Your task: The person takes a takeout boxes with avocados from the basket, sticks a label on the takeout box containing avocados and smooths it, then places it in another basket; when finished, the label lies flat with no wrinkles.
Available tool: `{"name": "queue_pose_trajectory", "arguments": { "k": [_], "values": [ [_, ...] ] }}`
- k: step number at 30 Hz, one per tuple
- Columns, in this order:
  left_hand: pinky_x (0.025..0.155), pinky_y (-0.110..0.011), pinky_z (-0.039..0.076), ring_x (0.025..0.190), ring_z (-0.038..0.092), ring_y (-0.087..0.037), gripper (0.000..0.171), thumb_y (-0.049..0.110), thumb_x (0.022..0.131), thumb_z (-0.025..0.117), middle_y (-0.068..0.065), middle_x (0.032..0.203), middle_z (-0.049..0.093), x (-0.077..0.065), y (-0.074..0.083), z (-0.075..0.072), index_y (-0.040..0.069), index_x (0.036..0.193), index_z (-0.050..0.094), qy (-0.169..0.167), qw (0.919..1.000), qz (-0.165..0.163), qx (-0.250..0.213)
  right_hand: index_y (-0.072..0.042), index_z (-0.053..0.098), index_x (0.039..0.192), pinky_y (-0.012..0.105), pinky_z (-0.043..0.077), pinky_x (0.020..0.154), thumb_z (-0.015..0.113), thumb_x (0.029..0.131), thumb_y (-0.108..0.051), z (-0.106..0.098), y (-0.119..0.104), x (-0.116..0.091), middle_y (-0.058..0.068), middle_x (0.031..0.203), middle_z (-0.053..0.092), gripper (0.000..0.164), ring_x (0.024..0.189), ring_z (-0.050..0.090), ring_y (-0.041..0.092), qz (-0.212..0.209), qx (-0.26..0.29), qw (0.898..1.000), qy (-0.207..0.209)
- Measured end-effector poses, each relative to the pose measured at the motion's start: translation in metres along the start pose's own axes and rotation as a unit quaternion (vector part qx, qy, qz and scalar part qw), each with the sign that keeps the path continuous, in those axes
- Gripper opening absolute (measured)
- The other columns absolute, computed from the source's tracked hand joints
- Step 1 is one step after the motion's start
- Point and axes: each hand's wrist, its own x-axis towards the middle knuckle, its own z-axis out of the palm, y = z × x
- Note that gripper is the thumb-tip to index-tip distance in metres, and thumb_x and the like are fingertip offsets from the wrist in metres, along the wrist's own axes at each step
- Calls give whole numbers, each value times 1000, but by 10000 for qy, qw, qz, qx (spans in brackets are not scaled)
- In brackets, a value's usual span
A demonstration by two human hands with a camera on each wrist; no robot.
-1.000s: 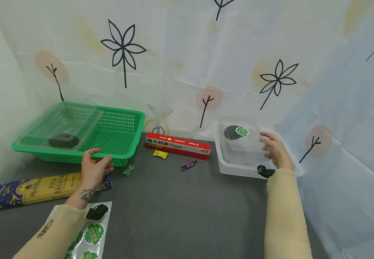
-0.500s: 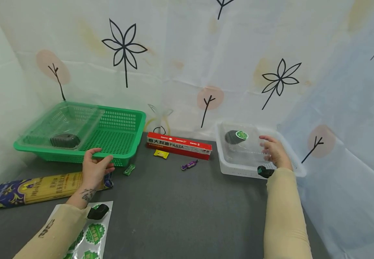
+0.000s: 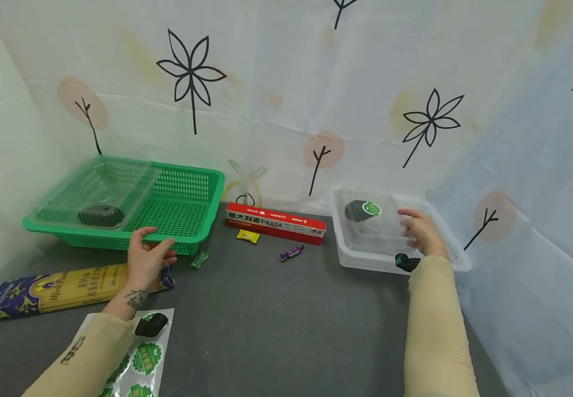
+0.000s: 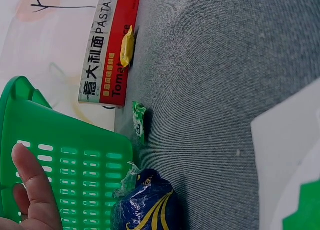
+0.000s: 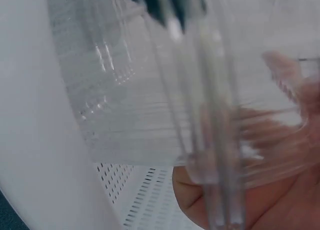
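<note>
On the right, a clear plastic box (image 3: 373, 231) sits in the white basket (image 3: 365, 262), a green round sticker (image 3: 371, 208) on it and a dark ribbed thing (image 3: 355, 210) inside. My right hand (image 3: 424, 234) grips the box's right side; in the right wrist view the thumb (image 5: 192, 195) is on the near side and fingers show through the plastic. My left hand (image 3: 146, 256) is by the front rim of the green basket (image 3: 182, 212), fingers apart and holding nothing. Another clear box (image 3: 112, 187), with a dark ribbed thing (image 3: 101, 215), lies in that basket.
A red pasta box (image 3: 275, 223) stands at the back. Before it lie yellow (image 3: 248, 236), purple (image 3: 291, 253) and green (image 3: 199, 260) wrapped sweets. A spaghetti packet (image 3: 78, 286) lies under the left wrist, and a sticker sheet (image 3: 147, 355) is nearer. A patterned curtain (image 3: 266, 82) hangs behind.
The clear box at my right hand has come down a little into the white basket, and the right hand sank slightly with it. The left hand stays by the green basket.
</note>
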Motion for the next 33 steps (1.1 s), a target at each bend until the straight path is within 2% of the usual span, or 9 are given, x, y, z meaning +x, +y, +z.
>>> {"name": "queue_pose_trajectory", "arguments": {
  "k": [4,8,11,17,20,25,27,30,33],
  "values": [
    [51,-29,52,55,60,-15,54,17,78,66,-8,77,50,10,-17,-6,10,121,34,-75,9998,165,-24,-15,28,136,27,39,53,36,90,-14,0,1,1,4,78,36,46,69,45,18,101,1,9999,-5],
    [51,-30,52,54,60,-14,58,21,77,67,-10,79,50,19,-31,-11,11,123,33,-101,9997,203,-49,-14,27,136,28,40,55,35,90,-13,-1,2,0,7,89,36,47,72,44,20,235,29,9997,10],
    [51,-29,52,55,60,-13,58,20,77,66,-8,78,51,14,-23,-8,11,123,33,-83,9998,171,-22,-14,27,136,28,40,56,32,89,-11,-2,2,-1,11,101,35,47,70,43,19,298,-6,9996,11],
    [51,-25,52,54,59,-11,42,13,80,62,-3,74,50,-2,2,1,19,114,37,-58,10000,48,-44,-13,24,137,29,41,55,30,86,-6,-2,1,-1,17,125,27,51,62,42,17,393,-82,9991,-143],
    [51,-26,52,54,59,-11,45,14,80,64,-4,74,50,-2,2,1,17,116,37,-40,10000,-27,-76,-11,24,137,30,42,58,29,84,-3,-1,0,0,18,131,22,54,64,42,18,498,-164,9984,-204],
    [51,-26,52,55,59,-10,62,24,76,67,-5,76,50,3,-6,-2,9,124,31,-67,10000,37,-4,-6,26,135,37,45,70,29,81,1,2,-2,0,20,132,21,55,67,40,22,518,-575,9968,-212],
    [51,-26,52,55,59,-11,59,22,77,66,-5,76,50,3,-4,-2,9,123,31,-86,10000,40,-20,-5,27,135,40,45,73,30,81,0,4,-2,0,20,127,24,53,70,40,24,472,-719,9961,-199],
    [51,-26,52,55,59,-12,49,16,79,64,-4,74,50,0,1,-1,14,118,35,-107,9998,-31,-150,-6,25,135,47,41,82,34,85,-7,4,0,0,20,128,27,51,87,43,33,316,-954,9945,-281],
    [50,-26,52,55,59,-13,43,12,80,62,-3,74,50,-3,6,0,20,113,36,-104,9997,-128,-179,-9,22,137,55,33,89,43,88,-22,5,2,-2,21,135,22,55,112,33,43,-57,-1183,9925,-319]
  ]
}}
